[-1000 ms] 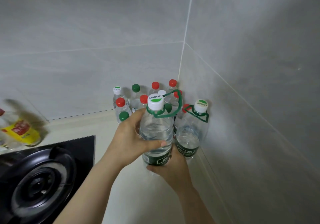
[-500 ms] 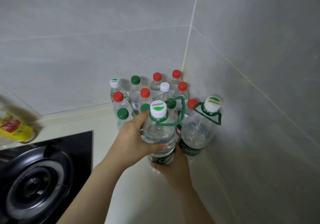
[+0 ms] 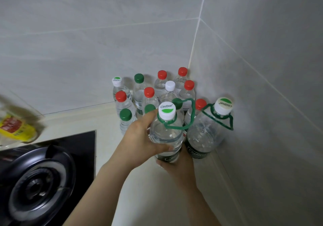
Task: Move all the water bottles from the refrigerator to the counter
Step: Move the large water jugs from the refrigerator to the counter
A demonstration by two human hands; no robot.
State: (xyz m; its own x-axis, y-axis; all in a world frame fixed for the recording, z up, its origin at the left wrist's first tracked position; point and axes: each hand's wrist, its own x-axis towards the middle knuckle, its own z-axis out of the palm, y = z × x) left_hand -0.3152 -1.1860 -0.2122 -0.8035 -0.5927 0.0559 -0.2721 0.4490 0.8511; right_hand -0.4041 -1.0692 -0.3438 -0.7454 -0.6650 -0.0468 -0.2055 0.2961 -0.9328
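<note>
Both my hands hold a large clear water bottle (image 3: pixel 166 135) with a white-and-green cap and a green carry loop. My left hand (image 3: pixel 139 142) wraps its upper body. My right hand (image 3: pixel 176 168) cups it from below at the dark green label. It sits low over the pale counter (image 3: pixel 108 121), in front of a cluster of several small bottles (image 3: pixel 148 96) with red, green and white caps in the wall corner. A second large bottle (image 3: pixel 208 133) with a green loop stands just to its right against the wall.
A black gas hob (image 3: pixel 40 182) with a round burner fills the lower left. A yellow-labelled bottle (image 3: pixel 15 128) lies blurred at the left edge. Grey tiled walls meet in a corner behind the bottles and close off the right side.
The held bottle has come down closer to the counter and nearer the group of bottles. Both hands keep the same grip.
</note>
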